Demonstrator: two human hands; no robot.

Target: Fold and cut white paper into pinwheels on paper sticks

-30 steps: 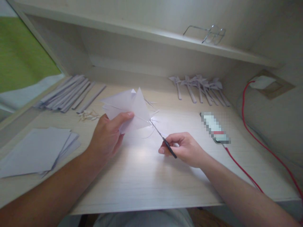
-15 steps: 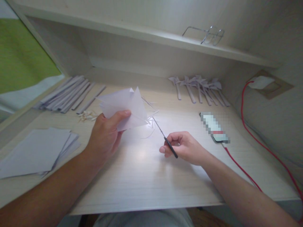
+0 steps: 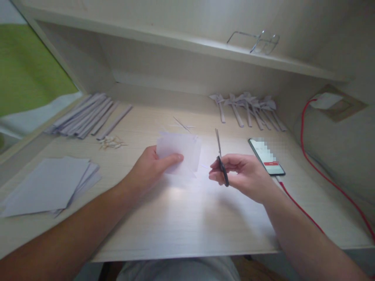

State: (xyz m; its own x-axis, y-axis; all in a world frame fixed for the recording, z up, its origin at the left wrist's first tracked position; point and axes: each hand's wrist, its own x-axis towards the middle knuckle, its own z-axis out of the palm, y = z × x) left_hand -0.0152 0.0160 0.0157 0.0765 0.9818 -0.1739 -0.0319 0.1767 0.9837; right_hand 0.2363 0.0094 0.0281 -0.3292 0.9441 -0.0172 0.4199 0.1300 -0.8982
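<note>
Pale wood desk (image 3: 181, 226) under a long shelf (image 3: 175, 39). Stack of white sheets (image 3: 47, 185) on the desk's left side. A bundle of long paper strips (image 3: 84, 115) lies fanned at back left. At back right, a row of small folded paper pieces (image 3: 249, 107) lies side by side. A red cable (image 3: 304, 210) runs along the right side to a phone (image 3: 266, 156) lying flat, screen lit. Left hand (image 3: 149, 168) at desk centre, closed on a folded paper (image 3: 184, 150): thumb on top, fingers beneath, the sheet held low, close over the desk; touching or not, cannot tell. Right hand (image 3: 249, 175) just right of the paper and apart from it, fingers curled through the dark handles of the scissors (image 3: 221, 164). The blades point away from the person and look closed together, clear of the paper. Wire-frame glasses (image 3: 259, 41) on the shelf, right of centre. Thin paper slivers (image 3: 181, 125) on the desk behind the folded paper. Little heap of pale scraps (image 3: 111, 143) near the strips' near ends.
</note>
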